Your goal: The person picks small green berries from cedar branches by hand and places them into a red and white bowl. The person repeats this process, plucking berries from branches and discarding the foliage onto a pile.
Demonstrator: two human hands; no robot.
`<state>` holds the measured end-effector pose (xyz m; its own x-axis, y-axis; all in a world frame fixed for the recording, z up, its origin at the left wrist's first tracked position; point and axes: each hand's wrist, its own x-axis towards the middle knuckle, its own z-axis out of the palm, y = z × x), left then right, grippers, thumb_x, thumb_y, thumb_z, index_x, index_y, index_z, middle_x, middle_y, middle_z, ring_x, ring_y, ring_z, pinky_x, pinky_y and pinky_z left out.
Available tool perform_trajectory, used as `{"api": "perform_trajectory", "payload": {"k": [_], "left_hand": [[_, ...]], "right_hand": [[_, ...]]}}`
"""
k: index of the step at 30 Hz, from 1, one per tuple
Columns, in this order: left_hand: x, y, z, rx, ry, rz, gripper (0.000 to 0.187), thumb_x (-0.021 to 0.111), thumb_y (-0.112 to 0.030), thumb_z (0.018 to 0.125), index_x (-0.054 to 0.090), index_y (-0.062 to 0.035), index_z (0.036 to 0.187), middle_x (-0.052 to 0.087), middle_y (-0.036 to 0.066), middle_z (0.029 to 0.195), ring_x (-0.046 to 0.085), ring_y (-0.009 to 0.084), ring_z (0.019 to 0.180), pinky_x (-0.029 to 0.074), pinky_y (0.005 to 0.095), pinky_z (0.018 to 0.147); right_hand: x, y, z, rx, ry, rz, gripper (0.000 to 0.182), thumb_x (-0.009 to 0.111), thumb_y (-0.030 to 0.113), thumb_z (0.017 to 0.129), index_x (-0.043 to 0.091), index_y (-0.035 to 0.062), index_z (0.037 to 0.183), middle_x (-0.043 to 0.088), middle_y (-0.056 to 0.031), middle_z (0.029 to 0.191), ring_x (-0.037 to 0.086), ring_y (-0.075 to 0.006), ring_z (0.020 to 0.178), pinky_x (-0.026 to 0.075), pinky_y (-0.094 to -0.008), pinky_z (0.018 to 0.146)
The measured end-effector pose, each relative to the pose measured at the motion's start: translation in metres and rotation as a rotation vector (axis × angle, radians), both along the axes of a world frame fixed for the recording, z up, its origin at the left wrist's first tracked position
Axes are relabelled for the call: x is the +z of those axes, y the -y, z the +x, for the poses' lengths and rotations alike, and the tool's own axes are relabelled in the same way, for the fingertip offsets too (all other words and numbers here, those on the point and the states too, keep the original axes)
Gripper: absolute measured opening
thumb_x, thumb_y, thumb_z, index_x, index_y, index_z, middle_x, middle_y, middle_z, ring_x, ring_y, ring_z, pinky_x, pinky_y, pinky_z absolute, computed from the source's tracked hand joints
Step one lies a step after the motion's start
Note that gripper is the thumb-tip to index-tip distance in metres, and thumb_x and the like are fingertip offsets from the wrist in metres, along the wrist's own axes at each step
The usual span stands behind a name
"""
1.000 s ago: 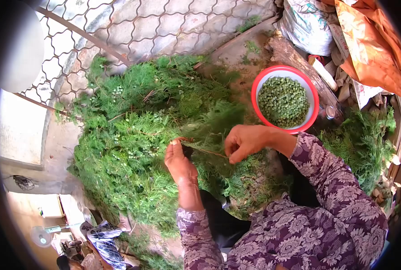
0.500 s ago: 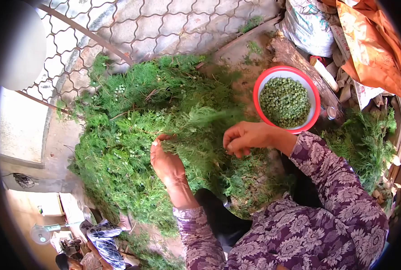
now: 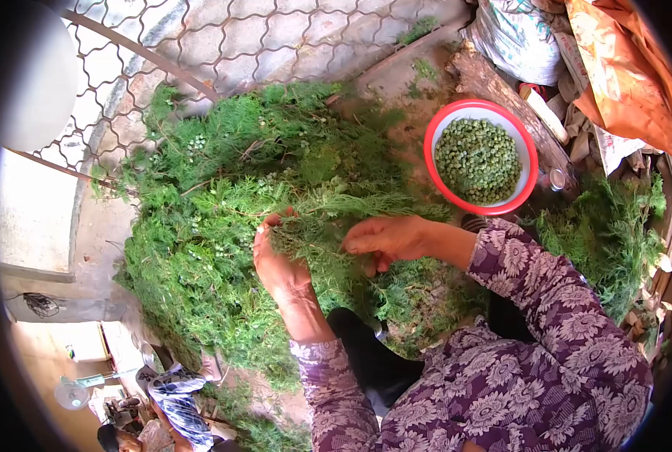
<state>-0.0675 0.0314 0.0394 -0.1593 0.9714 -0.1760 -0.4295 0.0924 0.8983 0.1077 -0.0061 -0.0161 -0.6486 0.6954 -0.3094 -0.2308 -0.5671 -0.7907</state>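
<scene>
My left hand (image 3: 281,265) is closed around the stem end of a feathery green evergreen branch (image 3: 355,205), which stretches to the right above the pile. Close to the branch's lower side is my right hand (image 3: 393,239), its fingers curled together among the foliage; whatever they pinch is hidden. Beneath both hands spreads a large heap of cut evergreen branches (image 3: 177,294), with small pale green cones among the leaves. To the right of the heap, a white basin with a red rim (image 3: 533,162) holds many small round green cones (image 3: 477,160).
A log (image 3: 502,84), a white sack (image 3: 518,45) and orange sheeting (image 3: 622,68) lie at the upper right. More branches (image 3: 603,252) are right of my arm. Wire mesh (image 3: 275,45) borders the top. Another person (image 3: 174,407) sits at lower left.
My right hand has moved left and slightly down, from beside the branch to its foliage. The branch, blurred before, now hangs steadier. My left hand keeps its grip.
</scene>
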Motion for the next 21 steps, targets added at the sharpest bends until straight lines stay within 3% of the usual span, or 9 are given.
{"api": "perform_trajectory", "payload": {"k": [3, 10, 16, 19, 21], "left_hand": [[-0.008, -0.004, -0.003, -0.014, 0.099, 0.037, 0.021, 0.04, -0.012, 0.088, 0.052, 0.001, 0.099, 0.056, 0.017, 0.103, 0.055, 0.0218, 0.085, 0.048, 0.0312, 0.074], [-0.008, -0.002, -0.003, -0.05, 0.008, 0.079, 0.022, 0.038, -0.015, 0.09, 0.052, 0.0009, 0.097, 0.056, 0.018, 0.103, 0.054, 0.0227, 0.088, 0.047, 0.0323, 0.076], [-0.011, -0.004, -0.005, -0.02, -0.014, 0.099, 0.024, 0.038, -0.018, 0.091, 0.053, 0.0001, 0.096, 0.056, 0.019, 0.104, 0.054, 0.0255, 0.092, 0.046, 0.0349, 0.079], [-0.014, -0.006, -0.007, -0.003, -0.05, 0.11, 0.025, 0.037, -0.019, 0.091, 0.053, -0.0001, 0.095, 0.056, 0.019, 0.103, 0.054, 0.0269, 0.091, 0.045, 0.0372, 0.08], [-0.019, -0.011, -0.014, 0.094, -0.039, 0.075, 0.023, 0.037, -0.016, 0.089, 0.056, -0.0036, 0.087, 0.059, 0.016, 0.096, 0.053, 0.0231, 0.087, 0.045, 0.0378, 0.078]], "right_hand": [[0.002, 0.004, -0.006, 0.04, -0.148, -0.099, 0.026, 0.057, 0.028, 0.084, 0.053, 0.0072, 0.099, 0.057, -0.0015, 0.08, 0.057, -0.0101, 0.061, 0.044, -0.0223, 0.052], [0.005, 0.002, -0.002, 0.014, -0.2, -0.11, 0.013, 0.061, 0.018, 0.081, 0.057, 0.008, 0.089, 0.057, 0.0016, 0.071, 0.056, -0.0081, 0.059, 0.044, -0.0204, 0.05], [0.006, 0.003, 0.002, 0.02, -0.154, -0.041, 0.012, 0.062, 0.017, 0.079, 0.058, 0.0065, 0.085, 0.058, 0.0012, 0.072, 0.054, -0.0074, 0.056, 0.043, -0.021, 0.049], [0.007, 0.002, 0.008, 0.0, -0.033, 0.004, 0.013, 0.06, 0.017, 0.079, 0.057, 0.0052, 0.084, 0.058, 0.0, 0.071, 0.054, -0.0079, 0.057, 0.043, -0.0214, 0.049], [0.009, 0.003, 0.01, -0.062, 0.092, 0.013, 0.014, 0.058, 0.017, 0.078, 0.057, 0.0041, 0.083, 0.058, -0.0019, 0.07, 0.054, -0.0086, 0.057, 0.043, -0.0216, 0.049]]}}
